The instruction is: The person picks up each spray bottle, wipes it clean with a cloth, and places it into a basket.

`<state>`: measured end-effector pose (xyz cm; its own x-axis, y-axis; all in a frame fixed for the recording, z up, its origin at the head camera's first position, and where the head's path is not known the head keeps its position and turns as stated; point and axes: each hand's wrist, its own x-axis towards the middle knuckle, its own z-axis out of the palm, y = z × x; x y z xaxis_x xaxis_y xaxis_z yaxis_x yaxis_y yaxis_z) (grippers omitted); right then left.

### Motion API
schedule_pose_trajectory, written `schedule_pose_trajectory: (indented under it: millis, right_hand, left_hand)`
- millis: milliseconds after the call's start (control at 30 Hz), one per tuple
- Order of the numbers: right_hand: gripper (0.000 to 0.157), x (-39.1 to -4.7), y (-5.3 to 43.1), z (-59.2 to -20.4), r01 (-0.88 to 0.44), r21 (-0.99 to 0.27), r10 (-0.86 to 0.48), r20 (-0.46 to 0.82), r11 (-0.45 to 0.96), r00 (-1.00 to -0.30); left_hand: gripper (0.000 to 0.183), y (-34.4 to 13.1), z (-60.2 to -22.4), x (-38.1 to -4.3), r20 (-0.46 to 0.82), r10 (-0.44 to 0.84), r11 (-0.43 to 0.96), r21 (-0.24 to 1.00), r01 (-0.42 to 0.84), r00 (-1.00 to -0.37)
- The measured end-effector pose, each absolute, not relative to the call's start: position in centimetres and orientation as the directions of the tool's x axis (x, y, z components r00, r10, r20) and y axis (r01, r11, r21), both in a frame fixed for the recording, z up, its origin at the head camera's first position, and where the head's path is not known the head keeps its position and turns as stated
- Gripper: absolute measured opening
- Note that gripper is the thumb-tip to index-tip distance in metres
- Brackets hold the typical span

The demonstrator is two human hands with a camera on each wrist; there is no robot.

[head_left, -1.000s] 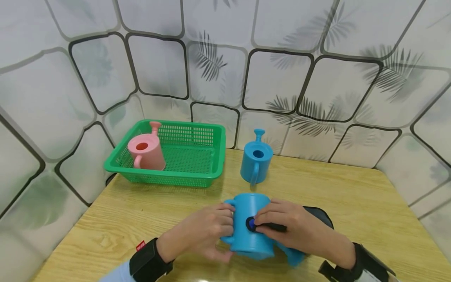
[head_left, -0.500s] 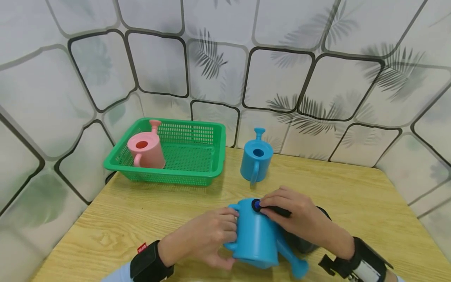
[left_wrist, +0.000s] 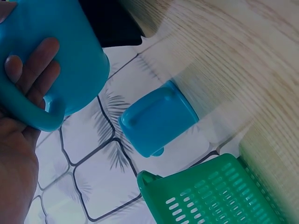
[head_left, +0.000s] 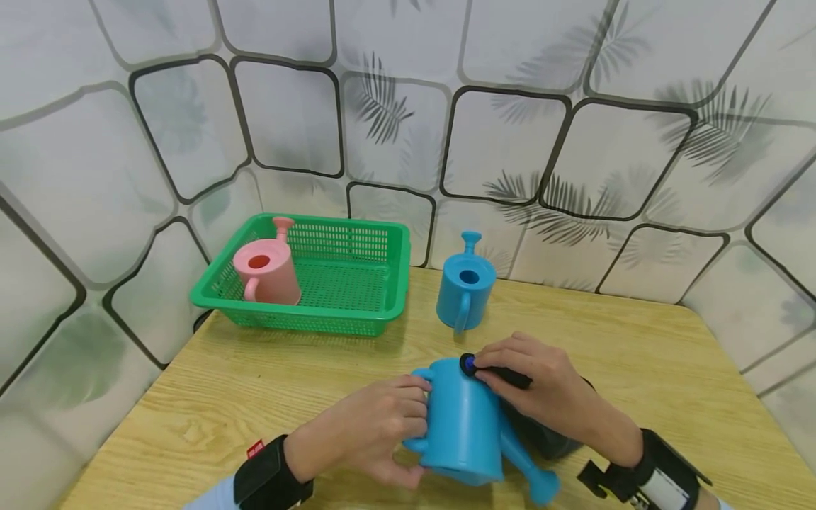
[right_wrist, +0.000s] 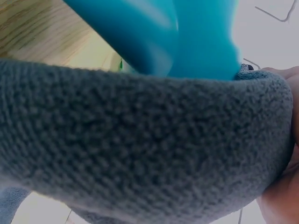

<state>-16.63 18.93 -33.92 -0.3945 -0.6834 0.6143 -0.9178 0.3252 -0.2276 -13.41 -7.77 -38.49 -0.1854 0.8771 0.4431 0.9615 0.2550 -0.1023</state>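
My left hand (head_left: 385,425) grips the handle of a blue watering can (head_left: 464,428). The can lies tipped over, its handle to the left and its spout pointing down to the right. In the left wrist view, my fingers pass through the handle (left_wrist: 35,114). My right hand (head_left: 542,372) pinches a black handle (head_left: 513,379) with a round, blue-centred end, at the can's far edge. A dark grey towelling pad (head_left: 548,435) shows below that hand, beside the spout. In the right wrist view, this grey cloth (right_wrist: 149,144) hides much of the can (right_wrist: 205,42).
A second blue watering can (head_left: 467,297) stands upright behind my hands. To its left, a green basket (head_left: 344,315) holds a pink watering can (head_left: 270,276). A patterned wall covering (head_left: 395,134) borders the wooden table (head_left: 663,382).
The black handle and my right hand have shifted from the can's middle to its far edge. The can has turned slightly, and its spout has come nearer. My left hand keeps its grip.
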Motion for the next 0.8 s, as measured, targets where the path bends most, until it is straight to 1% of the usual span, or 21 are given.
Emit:
schedule_pose_trajectory:
  millis: [133,367,567,733,800]
  right_hand:
    - [0.032,-16.4,18.7,-33.9,-0.937,-0.201,-0.687,0.639,0.285,-0.346]
    - [0.031,-15.5,18.3,-33.9,-0.954,-0.214,-0.7,0.649,0.209,-0.299]
    - [0.022,-14.7,18.2,-34.2,-0.966,-0.204,-0.719,0.646,0.16,-0.256]
    - [0.023,-13.9,18.1,-34.5,-0.974,-0.198,-0.749,0.627,0.112,-0.214]
    - [0.024,-13.6,18.2,-34.6,-0.972,-0.214,-0.761,0.613,0.097,-0.211]
  left_hand:
    - [0.032,-7.9,-38.4,-13.5,0.439,0.878,0.257,-0.09,0.962,-0.194]
    - [0.03,-8.1,-38.4,-13.9,0.441,0.872,0.275,-0.08,0.958,-0.214]
    - [0.031,-8.3,-38.5,-14.4,0.473,0.855,0.276,-0.064,0.959,-0.215]
    - [0.032,-8.5,-38.8,-14.7,0.469,0.846,0.295,-0.013,0.955,-0.255]
    - [0.031,-8.6,-39.0,-14.8,0.471,0.843,0.301,-0.012,0.953,-0.261]
